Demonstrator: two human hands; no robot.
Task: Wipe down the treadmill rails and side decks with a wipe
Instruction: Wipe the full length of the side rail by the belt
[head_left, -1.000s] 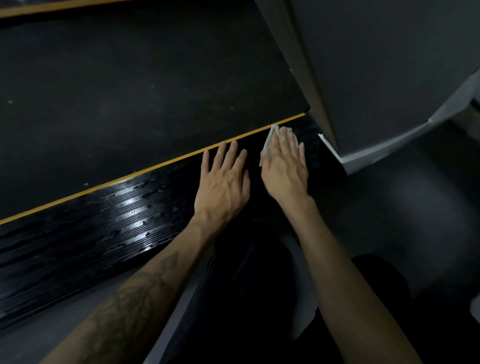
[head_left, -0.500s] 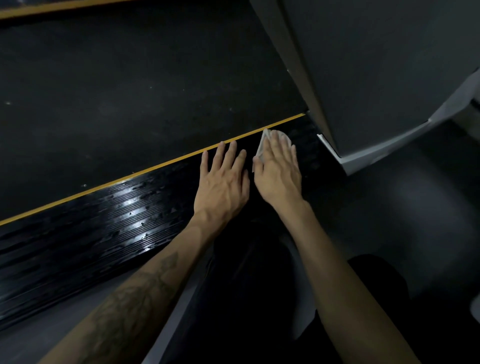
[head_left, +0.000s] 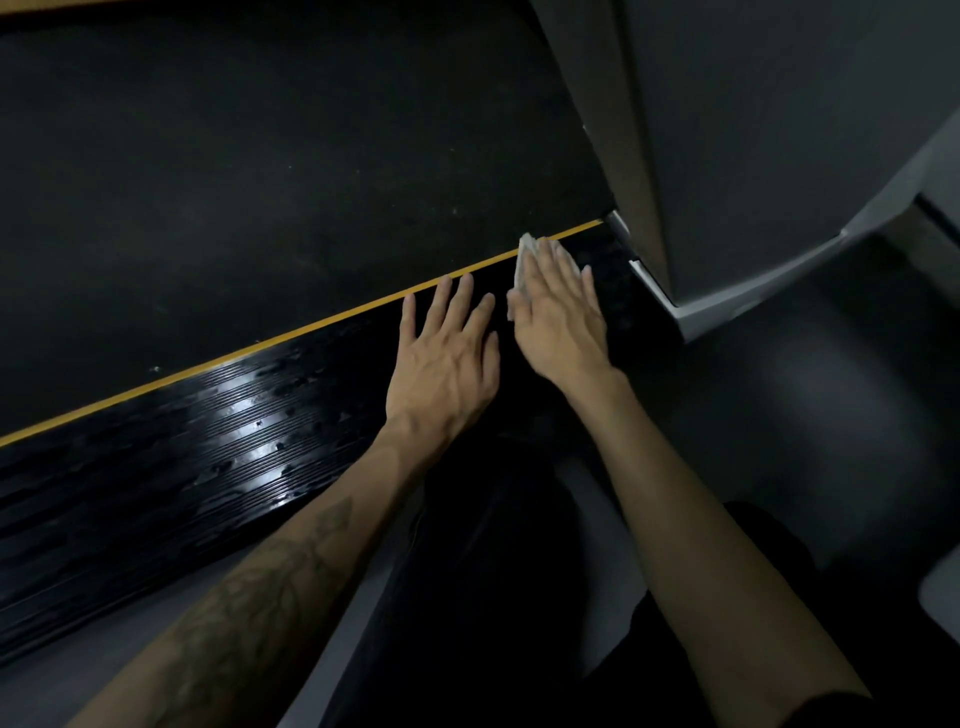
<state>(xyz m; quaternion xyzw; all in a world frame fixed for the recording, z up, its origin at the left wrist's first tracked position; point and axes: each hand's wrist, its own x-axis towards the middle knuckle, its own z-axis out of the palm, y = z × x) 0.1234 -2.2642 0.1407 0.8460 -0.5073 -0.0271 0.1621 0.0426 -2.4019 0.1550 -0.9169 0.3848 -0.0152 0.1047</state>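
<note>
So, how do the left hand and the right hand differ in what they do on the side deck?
The right hand presses a white wipe under flat fingers; the left hand lies bare on the side deck. The right hand is nearer the grey motor cover, its fingertips by the yellow stripe; the left hand sits farther back. Both lie flat, fingers straight.

The right hand (head_left: 558, 317) hides most of the wipe (head_left: 524, 254)

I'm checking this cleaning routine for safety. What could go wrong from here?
The right hand presses the wipe flat close to the grey motor cover; fingers might catch in that gap. The ribbed side deck shines as if wet, so the left hand resting flat on it may slip.
</note>
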